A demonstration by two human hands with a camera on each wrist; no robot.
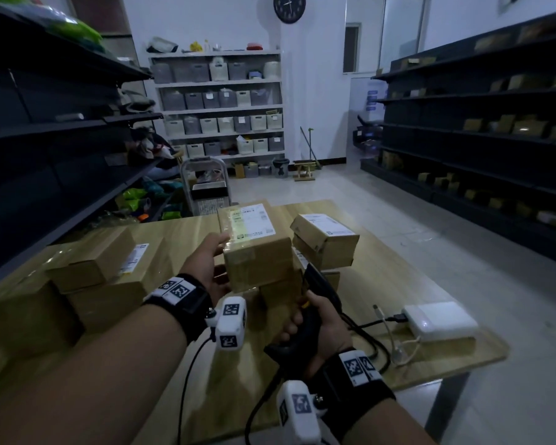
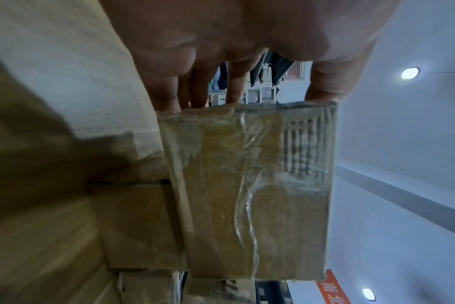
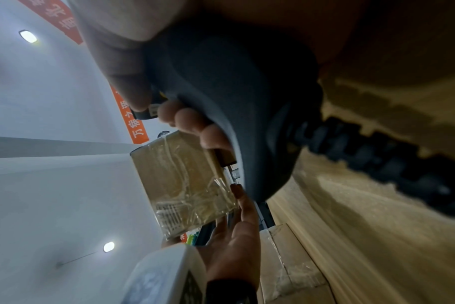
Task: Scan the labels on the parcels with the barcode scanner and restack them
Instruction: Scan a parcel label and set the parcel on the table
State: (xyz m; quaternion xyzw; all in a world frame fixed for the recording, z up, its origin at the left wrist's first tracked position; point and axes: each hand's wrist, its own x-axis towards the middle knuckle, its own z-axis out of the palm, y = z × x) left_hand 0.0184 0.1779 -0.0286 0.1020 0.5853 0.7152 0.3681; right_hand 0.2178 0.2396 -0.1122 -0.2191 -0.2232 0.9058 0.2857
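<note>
A brown parcel (image 1: 257,248) is held up in the air by the left hand (image 1: 211,268). Its white label (image 1: 250,224) is turned upward. The thumb is laid on the top edge by the label, and the other fingers (image 2: 203,90) are spread under the box, so the box is pinched between them. The black barcode scanner (image 1: 312,303) is gripped by the right hand (image 1: 321,326), with all the fingers curled tight around its handle.

The box could be dropped. Only one end is held, so most of its weight hangs out past the fingertips. It could tip and fall onto the boxes below.

The scan could also be missed. The scanner's head is tucked low behind the box's near right corner, but the label sits on top, past the thumb. Shiny tape (image 2: 244,185) is wrapped over the box, and the light could be bounced off it.

More parcels are stacked on the wooden table (image 1: 395,284), some left of the fingers (image 1: 93,261) and some just beyond the scanner (image 1: 326,237).
</note>
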